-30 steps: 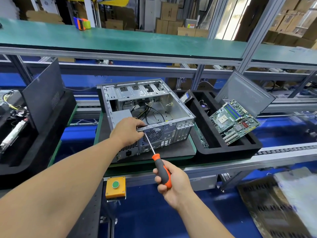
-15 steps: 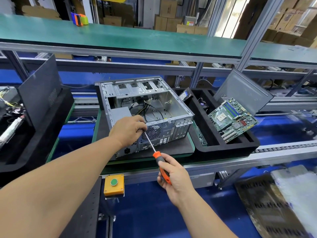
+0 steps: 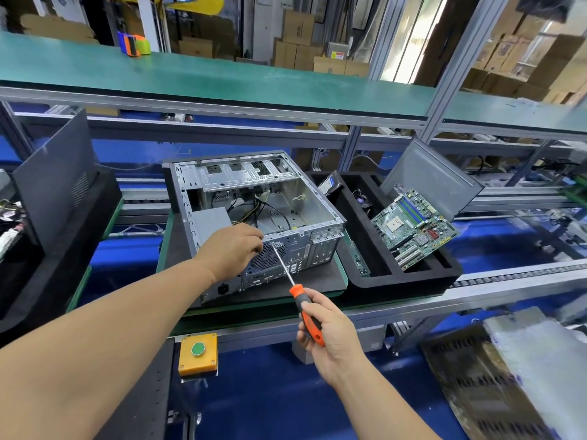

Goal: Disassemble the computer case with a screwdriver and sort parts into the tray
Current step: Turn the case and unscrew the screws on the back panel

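Observation:
An open grey computer case (image 3: 305,201) lies on its side on a dark mat, its rear panel toward me. My right hand (image 3: 330,338) grips the orange-and-black handle of a screwdriver (image 3: 309,315); its shaft points up-left and the tip meets the rear panel near the fan grille. My left hand (image 3: 230,249) sits on the rear top edge of the case, fingers curled at the screwdriver tip; what they hold is hidden. A black foam tray (image 3: 409,281) to the right holds a green motherboard (image 3: 413,228), a grey side panel (image 3: 428,179) and a drive.
Another black tray with a dark panel (image 3: 54,176) stands at the left. A yellow box with a green button (image 3: 197,354) hangs on the bench's front rail. A green shelf (image 3: 222,77) runs overhead. Perforated metal sheets (image 3: 495,382) lie low at the right.
My left hand's fingers have shifted slightly along the rear top edge by the screwdriver tip. The right hand and screwdriver have stayed at the same spot on the rear panel.

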